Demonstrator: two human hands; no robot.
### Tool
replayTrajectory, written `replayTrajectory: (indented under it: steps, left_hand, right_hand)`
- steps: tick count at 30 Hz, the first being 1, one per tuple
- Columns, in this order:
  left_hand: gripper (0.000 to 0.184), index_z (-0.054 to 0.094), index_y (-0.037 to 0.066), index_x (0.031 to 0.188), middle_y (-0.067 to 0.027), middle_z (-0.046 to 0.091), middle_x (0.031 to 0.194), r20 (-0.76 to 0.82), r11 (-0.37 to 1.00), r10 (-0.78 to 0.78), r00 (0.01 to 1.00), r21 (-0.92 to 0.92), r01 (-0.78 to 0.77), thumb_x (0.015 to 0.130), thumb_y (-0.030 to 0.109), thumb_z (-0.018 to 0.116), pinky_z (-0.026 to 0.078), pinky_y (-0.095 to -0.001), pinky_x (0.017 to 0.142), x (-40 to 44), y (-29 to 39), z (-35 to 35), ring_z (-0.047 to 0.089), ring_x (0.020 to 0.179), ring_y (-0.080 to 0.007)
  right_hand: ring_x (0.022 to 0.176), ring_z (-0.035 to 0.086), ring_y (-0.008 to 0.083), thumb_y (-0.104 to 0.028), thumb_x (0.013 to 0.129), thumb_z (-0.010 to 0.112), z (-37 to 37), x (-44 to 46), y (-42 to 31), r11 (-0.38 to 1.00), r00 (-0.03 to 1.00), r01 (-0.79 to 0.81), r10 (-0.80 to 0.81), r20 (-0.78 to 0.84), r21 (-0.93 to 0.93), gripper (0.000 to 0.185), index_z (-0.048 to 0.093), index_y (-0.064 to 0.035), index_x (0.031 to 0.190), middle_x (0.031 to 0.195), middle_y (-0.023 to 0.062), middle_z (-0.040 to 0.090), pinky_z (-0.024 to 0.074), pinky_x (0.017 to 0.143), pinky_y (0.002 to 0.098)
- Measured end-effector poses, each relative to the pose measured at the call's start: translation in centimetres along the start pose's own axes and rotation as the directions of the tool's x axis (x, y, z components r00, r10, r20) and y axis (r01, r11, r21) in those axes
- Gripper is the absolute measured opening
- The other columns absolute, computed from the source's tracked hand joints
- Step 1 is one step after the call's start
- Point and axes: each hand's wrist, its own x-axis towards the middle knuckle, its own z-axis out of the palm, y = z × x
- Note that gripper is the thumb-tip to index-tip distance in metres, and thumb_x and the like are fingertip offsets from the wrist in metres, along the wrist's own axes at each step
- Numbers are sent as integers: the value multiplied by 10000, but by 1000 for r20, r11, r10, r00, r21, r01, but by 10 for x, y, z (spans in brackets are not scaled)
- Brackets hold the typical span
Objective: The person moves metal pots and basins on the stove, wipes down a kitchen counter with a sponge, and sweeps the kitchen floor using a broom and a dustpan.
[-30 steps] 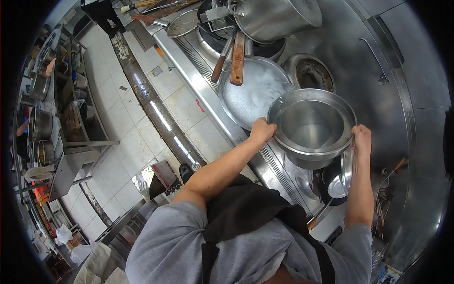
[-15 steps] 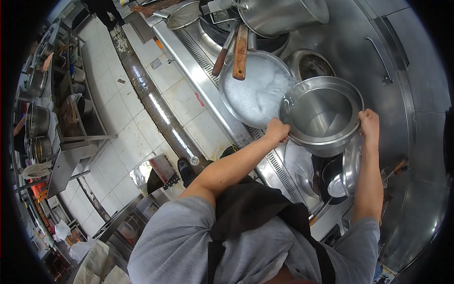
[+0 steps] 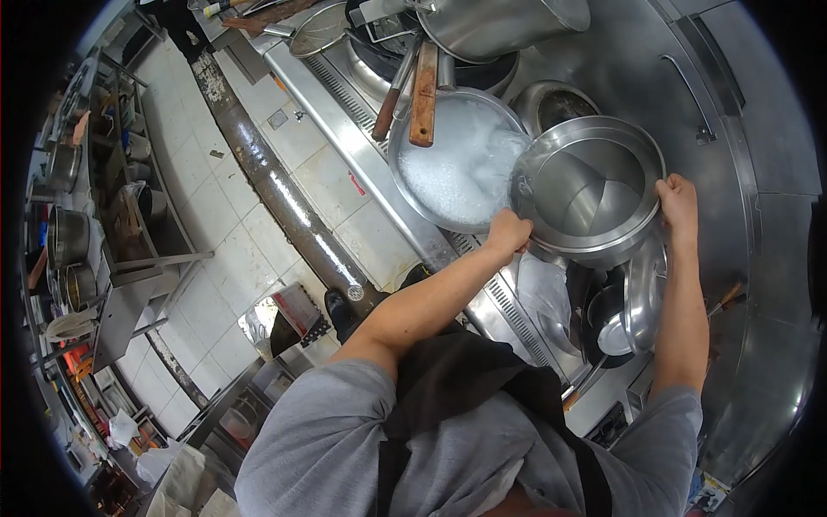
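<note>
A large steel pot (image 3: 581, 194) hangs tilted between my hands, its wide mouth turned toward me and its inside bare metal. My left hand (image 3: 510, 233) is closed on its near left rim or handle. On the far right side, my right hand (image 3: 678, 205) grips the pot's edge, fingers wrapped round. Left of the pot stands a wide basin (image 3: 398, 185) of foamy, whitish water (image 3: 461, 172), and the pot's left rim overlaps its edge. Two wooden handles, one a broad wooden handle (image 3: 423, 95), lie over the basin's far rim.
Another big steel pot (image 3: 508, 26) lies at the back, near a mesh strainer (image 3: 319, 30). A round burner opening (image 3: 560, 108) is behind my pot. Pans and a lid (image 3: 646, 293) sit below it. A steel counter edge (image 3: 345, 155) borders the tiled floor; shelving (image 3: 121, 215) stands left.
The pot has risen slightly and tipped more upright toward the camera, with both hands still on it. The splash at the basin's right side has calmed. The view has shifted a little.
</note>
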Motion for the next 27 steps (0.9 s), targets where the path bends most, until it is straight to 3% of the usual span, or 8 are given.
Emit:
replayTrajectory:
  steps: [6, 8, 27]
  left_hand:
    - [209, 530, -153, 804, -142, 564, 639, 13, 1000, -21, 1000, 13, 21, 802, 52, 574, 429, -325, 385, 0, 4, 0, 556, 469, -196]
    - [175, 536, -135, 716, -165, 555, 565, -36, 999, 30, 999, -23, -30, 797, 20, 539, 409, -350, 362, 1, 1, 1, 540, 426, -227]
    - [176, 517, -128, 721, -163, 561, 582, -4, 1000, -11, 1000, -7, 11, 814, 21, 537, 403, -332, 357, 7, 5, 8, 533, 419, -208]
  right_hand:
    - [347, 372, 121, -134, 695, 574, 3, 7, 2, 1000, 1000, 0, 0, 13, 9, 272, 364, -65, 535, 452, 21, 386, 308, 330, 304]
    - [342, 367, 121, -134, 692, 575, 5, 8, 3, 1000, 1000, 4, -4, 14, 4, 271, 365, -67, 534, 451, 22, 387, 307, 327, 305]
    - [340, 371, 117, -132, 706, 567, 3, 23, 20, 1000, 999, 24, -24, 33, 7, 251, 375, -80, 554, 467, 7, 390, 301, 317, 292]
